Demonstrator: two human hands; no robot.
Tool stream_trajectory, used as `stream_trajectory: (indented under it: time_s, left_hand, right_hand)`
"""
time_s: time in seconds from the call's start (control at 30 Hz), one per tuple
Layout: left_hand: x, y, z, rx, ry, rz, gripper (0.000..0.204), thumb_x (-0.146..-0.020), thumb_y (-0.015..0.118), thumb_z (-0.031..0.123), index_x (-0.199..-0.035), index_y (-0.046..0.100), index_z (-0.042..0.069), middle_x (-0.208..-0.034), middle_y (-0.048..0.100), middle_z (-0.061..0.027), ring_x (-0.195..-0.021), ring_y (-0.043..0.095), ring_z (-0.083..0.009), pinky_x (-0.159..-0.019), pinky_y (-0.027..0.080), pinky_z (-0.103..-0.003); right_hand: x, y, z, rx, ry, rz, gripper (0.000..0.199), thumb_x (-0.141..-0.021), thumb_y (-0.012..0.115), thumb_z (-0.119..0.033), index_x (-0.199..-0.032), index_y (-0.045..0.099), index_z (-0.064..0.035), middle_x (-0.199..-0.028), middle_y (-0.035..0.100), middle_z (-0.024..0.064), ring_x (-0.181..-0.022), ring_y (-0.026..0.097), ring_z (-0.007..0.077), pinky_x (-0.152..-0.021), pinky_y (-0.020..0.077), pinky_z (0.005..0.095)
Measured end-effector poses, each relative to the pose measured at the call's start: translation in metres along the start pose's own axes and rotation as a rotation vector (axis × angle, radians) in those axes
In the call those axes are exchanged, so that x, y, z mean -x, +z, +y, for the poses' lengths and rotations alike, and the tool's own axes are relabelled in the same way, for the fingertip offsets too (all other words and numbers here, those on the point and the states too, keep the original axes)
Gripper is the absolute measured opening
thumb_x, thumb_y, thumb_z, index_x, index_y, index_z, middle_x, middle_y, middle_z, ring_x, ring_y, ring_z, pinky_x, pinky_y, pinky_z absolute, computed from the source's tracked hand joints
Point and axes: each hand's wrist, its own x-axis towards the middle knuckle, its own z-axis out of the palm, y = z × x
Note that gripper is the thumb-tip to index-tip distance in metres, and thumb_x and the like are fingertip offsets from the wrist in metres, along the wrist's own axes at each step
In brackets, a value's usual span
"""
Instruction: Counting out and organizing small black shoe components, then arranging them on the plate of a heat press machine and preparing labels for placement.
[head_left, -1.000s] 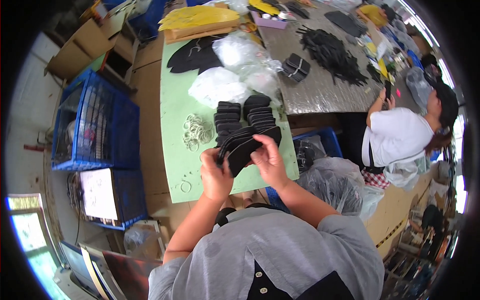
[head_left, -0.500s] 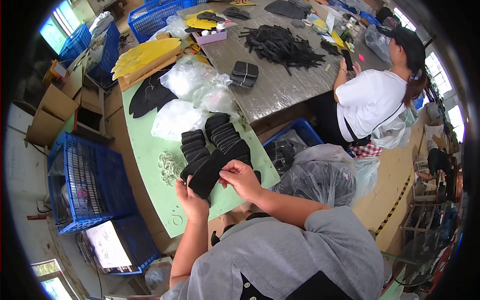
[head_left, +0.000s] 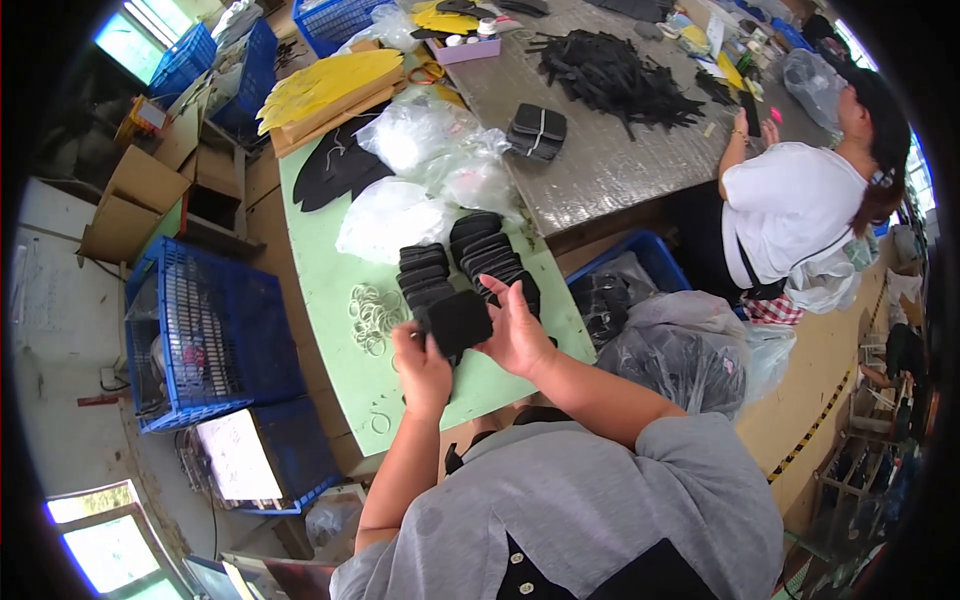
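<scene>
**Both hands grip a stack of black pads over the green table**

Head view: the left hand (head_left: 422, 362) and the right hand (head_left: 517, 330) hold a small stack of flat black foam pieces (head_left: 458, 322) between them, just above the near edge of the pale green table top (head_left: 330, 290). The left hand's fingers curl closed around the stack's lower left corner; the right hand's fingers lie flat and close together against its right side, thumb pressed in. Just beyond the stack, two rows of similar black pieces (head_left: 470, 255) lie overlapping on the green surface. A loose scatter of pale rubber bands (head_left: 375, 312) rests to the left of the hands. Clear plastic bags (head_left: 400, 210) sit farther back on the table. A blue plastic crate (head_left: 205, 335) stands on the floor to the left. At the grey metal table (head_left: 610, 170) to the right, another person in a white shirt (head_left: 790, 205) sits near a pile of black strips (head_left: 610, 75).
</scene>
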Motion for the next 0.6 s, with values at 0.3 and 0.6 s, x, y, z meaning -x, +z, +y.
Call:
stream_trajectory:
  time_s: [0.3, 0.6]
  left_hand:
    - [-0.008, 0.009, 0.013, -0.263, 0.312, 0.071, 0.028, -0.088, 0.059, -0.002, -0.109, 0.040, 0.001, -0.082, 0.061, -0.0211, -0.069, 0.063, -0.0401, -0.063, 0.050, -0.041]
    - [-0.011, 0.018, 0.005, -0.288, 0.352, 0.112, 0.027, -0.091, 0.057, 0.000, -0.111, 0.039, 0.002, -0.082, 0.060, -0.0190, -0.068, 0.061, -0.0356, -0.064, 0.049, -0.039]
  right_hand:
    - [-0.022, -0.027, 0.011, 0.035, -0.082, 0.039, 0.020, -0.090, 0.068, -0.007, -0.107, 0.058, -0.0046, -0.098, 0.066, 0.0067, -0.090, 0.064, 0.0150, -0.081, 0.0517, 0.0263]
    - [-0.010, -0.027, 0.017, 0.061, -0.119, 0.142, 0.013, -0.088, 0.069, -0.002, -0.094, 0.057, -0.0043, -0.088, 0.063, 0.0043, -0.081, 0.062, 0.0112, -0.075, 0.0504, 0.0224]
